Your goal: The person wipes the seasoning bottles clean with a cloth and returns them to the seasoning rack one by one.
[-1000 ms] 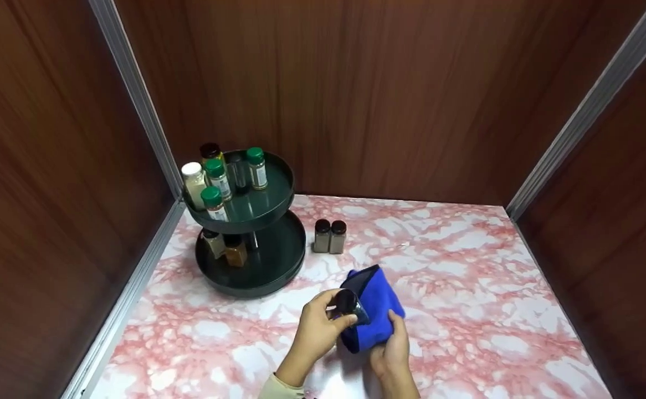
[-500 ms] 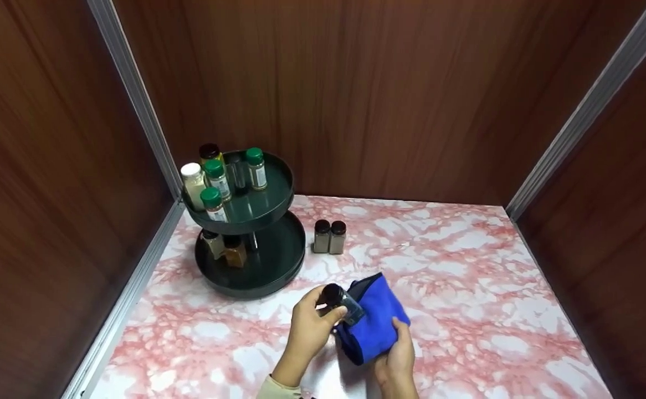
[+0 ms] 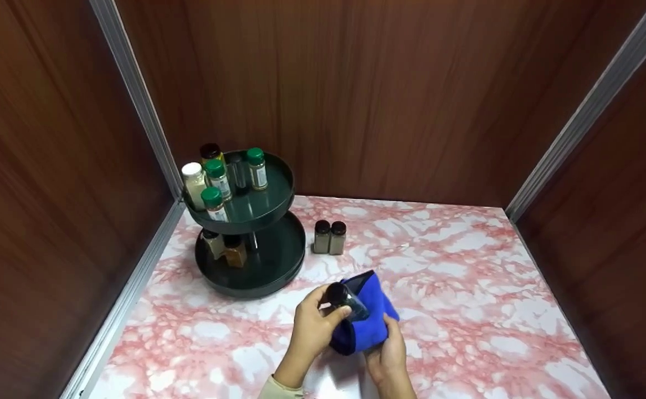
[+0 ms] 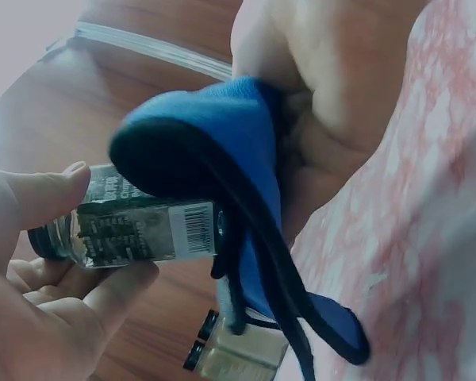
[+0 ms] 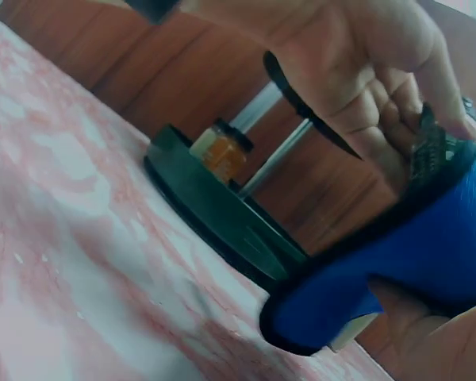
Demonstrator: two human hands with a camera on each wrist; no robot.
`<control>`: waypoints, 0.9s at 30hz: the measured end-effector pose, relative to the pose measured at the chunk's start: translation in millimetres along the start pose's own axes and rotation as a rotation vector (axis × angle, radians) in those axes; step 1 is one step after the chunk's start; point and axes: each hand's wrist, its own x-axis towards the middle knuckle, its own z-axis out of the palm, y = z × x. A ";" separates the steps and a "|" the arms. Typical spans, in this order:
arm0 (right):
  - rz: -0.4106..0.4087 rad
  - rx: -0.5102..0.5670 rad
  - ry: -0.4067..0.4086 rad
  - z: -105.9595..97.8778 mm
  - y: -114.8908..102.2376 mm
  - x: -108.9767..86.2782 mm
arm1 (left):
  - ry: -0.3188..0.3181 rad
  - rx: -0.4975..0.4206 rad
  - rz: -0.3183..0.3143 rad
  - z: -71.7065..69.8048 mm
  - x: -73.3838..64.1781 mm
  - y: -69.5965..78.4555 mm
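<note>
My left hand [image 3: 313,327] grips a spice jar [image 4: 135,230] with a black cap, tilted with its cap toward the left. A printed label and barcode show on its side in the left wrist view. My right hand [image 3: 390,354] holds a blue cloth [image 3: 373,318] with black edging, folded in the palm, thumb on top. The jar's base end lies against the cloth. In the right wrist view the cloth [image 5: 428,246] covers part of the jar, and my right thumb presses on it.
Left of the hands stands a two-tier dark green turntable [image 3: 278,271]. Green-capped jars [image 3: 257,169], a white-capped jar [image 3: 194,185] and others stand on its upper tier; an orange-brown jar [image 3: 236,256] is below. Two black-capped jars [image 3: 329,238] stand beside it on the marbled table [image 3: 467,310].
The jar and cloth stay in my hands. Over the second both shift slightly, the cloth swinging right and then back left around the jar. The turntable and standing jars have not moved.
</note>
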 end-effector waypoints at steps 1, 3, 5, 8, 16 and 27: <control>0.014 -0.010 -0.008 -0.5 0.0 -1.6 | 0.015 -0.004 0.003 -1.2 1.0 -0.3; 0.017 -0.030 -0.013 -0.7 -1.4 -4.6 | 0.045 -0.002 0.010 -4.2 2.9 -0.2; -0.008 -0.041 0.012 -0.2 -4.2 -5.8 | 0.054 0.007 0.007 -7.9 4.7 -0.2; -0.074 -0.034 0.067 1.4 -9.1 -4.8 | 0.031 0.022 -0.007 -13.9 5.2 0.3; -0.093 -0.025 0.032 9.0 -6.1 1.4 | -0.054 -0.003 -0.056 -18.8 -3.8 2.8; -0.013 -0.077 -0.057 10.6 13.5 -12.7 | 0.001 0.065 0.075 -19.4 1.6 7.0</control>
